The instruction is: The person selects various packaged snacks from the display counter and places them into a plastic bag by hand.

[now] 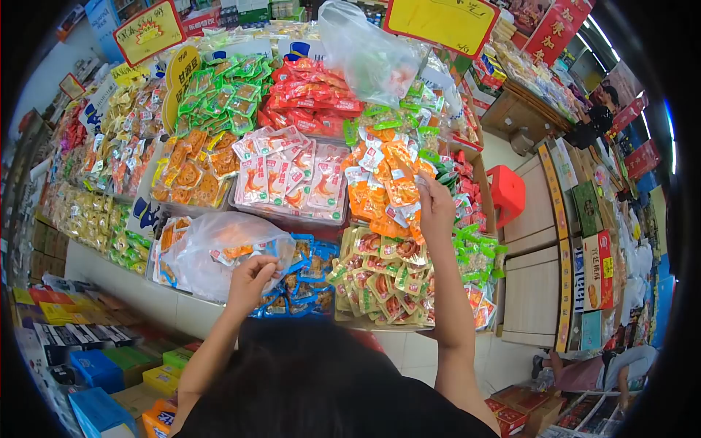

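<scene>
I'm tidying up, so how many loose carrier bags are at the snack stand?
2: the front bag, by the left hand, and the back bag, beside the red packs. Others may be hidden.

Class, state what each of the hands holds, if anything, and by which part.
Left hand: a translucent plastic bag, by its near side. Right hand: at the orange snack packets; its grip cannot be told.

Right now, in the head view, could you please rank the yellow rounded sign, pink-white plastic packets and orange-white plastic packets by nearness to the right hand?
1. Orange-white plastic packets: at the right hand.
2. Pink-white plastic packets: left.
3. Yellow rounded sign: far upper left.
</scene>
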Demonstrator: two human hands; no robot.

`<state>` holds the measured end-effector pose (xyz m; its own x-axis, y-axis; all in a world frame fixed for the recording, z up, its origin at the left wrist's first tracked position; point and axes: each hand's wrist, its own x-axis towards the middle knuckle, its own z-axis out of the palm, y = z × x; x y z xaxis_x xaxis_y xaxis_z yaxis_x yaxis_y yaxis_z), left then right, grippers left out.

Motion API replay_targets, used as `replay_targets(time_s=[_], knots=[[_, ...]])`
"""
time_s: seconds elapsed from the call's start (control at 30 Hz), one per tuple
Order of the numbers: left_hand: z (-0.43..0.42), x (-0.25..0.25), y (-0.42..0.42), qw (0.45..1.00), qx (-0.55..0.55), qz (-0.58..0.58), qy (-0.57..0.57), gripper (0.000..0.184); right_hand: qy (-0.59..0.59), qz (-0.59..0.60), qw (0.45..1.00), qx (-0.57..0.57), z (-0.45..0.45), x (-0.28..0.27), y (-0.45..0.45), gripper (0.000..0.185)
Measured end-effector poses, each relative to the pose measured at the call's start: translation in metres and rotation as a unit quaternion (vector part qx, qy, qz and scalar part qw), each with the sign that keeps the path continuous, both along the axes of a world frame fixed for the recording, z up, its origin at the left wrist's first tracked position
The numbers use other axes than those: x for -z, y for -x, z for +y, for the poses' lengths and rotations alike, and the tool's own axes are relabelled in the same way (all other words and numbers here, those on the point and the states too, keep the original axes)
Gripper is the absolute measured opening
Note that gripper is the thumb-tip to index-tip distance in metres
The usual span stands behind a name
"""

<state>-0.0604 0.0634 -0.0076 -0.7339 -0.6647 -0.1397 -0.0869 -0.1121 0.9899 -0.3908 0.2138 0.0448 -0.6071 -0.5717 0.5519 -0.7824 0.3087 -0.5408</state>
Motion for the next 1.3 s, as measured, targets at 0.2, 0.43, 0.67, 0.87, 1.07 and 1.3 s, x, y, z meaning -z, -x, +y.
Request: replay_targets(time_s=[0.2,0.43,0.67,0.87,1.07,1.3], knots=[[0.009,0.015,-0.007,0.999,-0.005,-0.024,-0.025,0.019,-0.123,0.205,0.97,-0.051,-0.023,0.058,0.034,0.035],[-0.002,0.026,-0.021,0.998,-0.021,-0.055,0.025,0.019,-0.147,0.123,0.973,-0.127,-0.013,0.024,0.01,0.044],[-0.042,0.008,-0.055,0.94,-0.129,-0.199,0.246,0.028,-0.181,-0.125,0.943,-0.249,-0.039,0.014,-0.076,0.026],[-0.044,0.016,-0.065,0.879,-0.163,-0.25,0.372,0.036,-0.204,-0.145,0.858,-0.448,-0.085,0.057,-0.159,0.022],[-0.048,0.012,-0.06,0.861,-0.183,-0.243,0.407,0.042,-0.269,-0.178,0.804,-0.5,-0.156,0.109,-0.21,0.039],[-0.052,0.007,-0.07,0.875,-0.206,-0.226,0.376,0.047,-0.231,-0.027,0.879,-0.417,-0.194,0.137,-0.219,0.058]])
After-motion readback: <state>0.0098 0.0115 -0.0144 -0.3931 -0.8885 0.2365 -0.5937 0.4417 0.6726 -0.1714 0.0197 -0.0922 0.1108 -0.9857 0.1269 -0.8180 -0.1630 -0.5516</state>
